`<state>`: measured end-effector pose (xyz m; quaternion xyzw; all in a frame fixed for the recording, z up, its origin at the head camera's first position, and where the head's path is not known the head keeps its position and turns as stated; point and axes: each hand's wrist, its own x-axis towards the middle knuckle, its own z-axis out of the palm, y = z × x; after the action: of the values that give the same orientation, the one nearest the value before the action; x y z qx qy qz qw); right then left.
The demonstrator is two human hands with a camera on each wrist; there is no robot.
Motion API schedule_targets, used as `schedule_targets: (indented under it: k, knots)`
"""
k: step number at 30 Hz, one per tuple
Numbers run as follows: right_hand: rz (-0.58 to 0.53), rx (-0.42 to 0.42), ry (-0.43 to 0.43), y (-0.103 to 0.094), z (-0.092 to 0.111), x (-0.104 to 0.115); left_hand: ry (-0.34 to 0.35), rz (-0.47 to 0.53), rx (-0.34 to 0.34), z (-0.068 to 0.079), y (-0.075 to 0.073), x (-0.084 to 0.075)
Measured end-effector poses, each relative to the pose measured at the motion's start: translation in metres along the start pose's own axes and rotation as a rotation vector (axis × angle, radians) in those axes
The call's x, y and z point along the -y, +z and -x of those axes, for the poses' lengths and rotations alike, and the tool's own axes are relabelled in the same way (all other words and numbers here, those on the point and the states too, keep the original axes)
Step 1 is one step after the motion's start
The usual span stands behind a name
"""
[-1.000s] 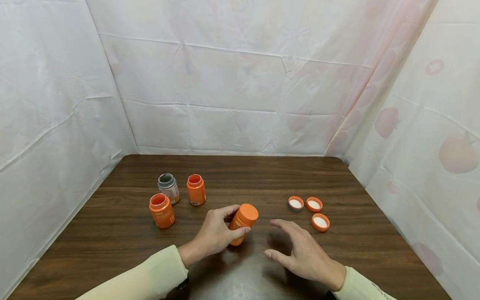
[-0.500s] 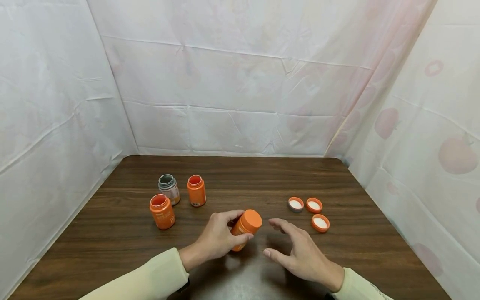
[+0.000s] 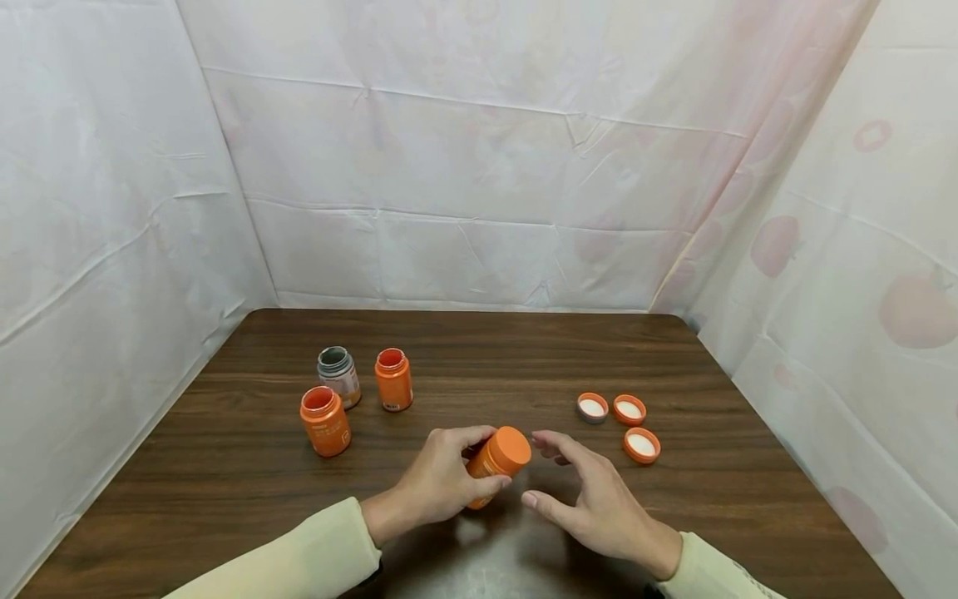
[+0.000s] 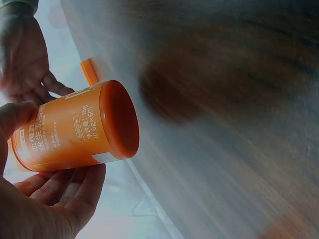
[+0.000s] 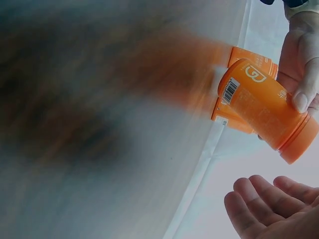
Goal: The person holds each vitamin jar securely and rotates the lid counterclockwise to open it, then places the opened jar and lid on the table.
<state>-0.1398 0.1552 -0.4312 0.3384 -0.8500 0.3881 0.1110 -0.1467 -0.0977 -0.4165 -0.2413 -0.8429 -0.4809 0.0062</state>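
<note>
My left hand [image 3: 437, 481] grips a capped orange bottle [image 3: 485, 467] round its body, thumb on the near side. The bottle leans to the right, its orange cap [image 3: 512, 448] towards my other hand. White print covers its side in the left wrist view, and its base is raised off the table there. To the right, my right hand [image 3: 599, 503] is held with fingers spread and relaxed, close to the cap but apart from it. Nothing lies in that palm. In the right wrist view the bottle [image 5: 264, 112] is above those fingertips.
On the left of the dark wooden table [image 3: 494, 349] stand three uncapped bottles: an orange one [image 3: 327, 428], a grey one [image 3: 343, 384] and another orange one [image 3: 393, 383]. Three caps lie inside-up at right: a grey-sided cap [image 3: 592, 408], an orange cap [image 3: 629, 409] and another orange cap [image 3: 641, 447].
My left hand has carried the bottle rightwards and slightly nearer to me, tilting it further. The right hand has shifted a little left, so the gap between cap and fingers is smaller.
</note>
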Motion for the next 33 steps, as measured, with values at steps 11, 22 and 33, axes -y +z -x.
schedule_targets:
  k: [11,22,33]
  knots:
    - [-0.026,-0.004,-0.02,0.004,-0.007,0.004,0.022,0.0,0.012,0.001,0.006,0.0]
    - [0.009,-0.042,-0.023,0.007,-0.017,0.009,0.029,-0.013,0.006,0.001,0.007,0.002]
    - [0.035,-0.077,-0.037,0.009,-0.025,0.012,0.027,-0.03,0.004,0.0,0.01,0.002]
